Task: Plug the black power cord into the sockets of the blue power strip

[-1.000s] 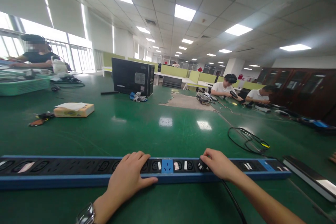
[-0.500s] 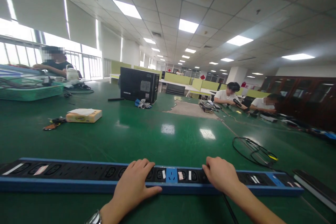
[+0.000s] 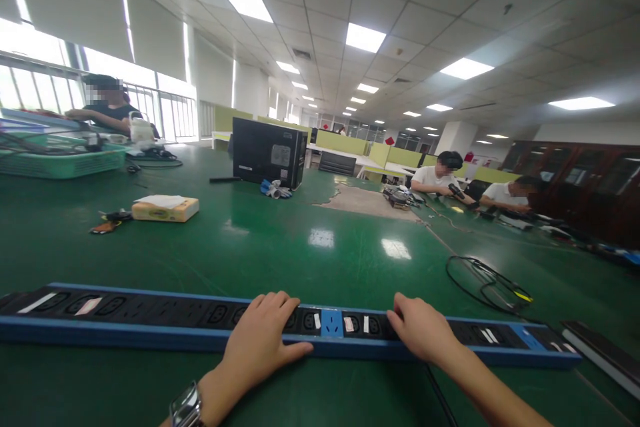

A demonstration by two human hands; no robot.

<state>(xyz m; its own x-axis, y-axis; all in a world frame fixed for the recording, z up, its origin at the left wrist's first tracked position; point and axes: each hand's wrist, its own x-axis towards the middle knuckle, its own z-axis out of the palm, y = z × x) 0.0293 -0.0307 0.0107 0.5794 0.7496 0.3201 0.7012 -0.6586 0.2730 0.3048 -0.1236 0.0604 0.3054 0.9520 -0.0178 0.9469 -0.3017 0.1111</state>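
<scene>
A long blue-and-black power strip (image 3: 165,330) lies across the near part of the green table, with rows of black sockets, a blue socket panel and several white and pink labels. My left hand (image 3: 263,337) grips the strip left of the blue panel, fingers over the top and thumb along the front edge. Right of that panel, my right hand (image 3: 423,327) is closed over the sockets, fingers curled in. From under it a black cable (image 3: 440,393) runs toward me; the cable's end is hidden by the hand.
On the green table (image 3: 280,253) are a coiled black cable (image 3: 485,287), a tissue pack (image 3: 166,209), keys (image 3: 111,220), a black computer case (image 3: 267,153), gloves (image 3: 276,189) and a green basket (image 3: 75,163). A dark flat object (image 3: 603,357) lies right. Other people sit farther back.
The view has tilted slightly, so the whole scene sits a little differently. Both hands keep nearly the same places on the power strip.
</scene>
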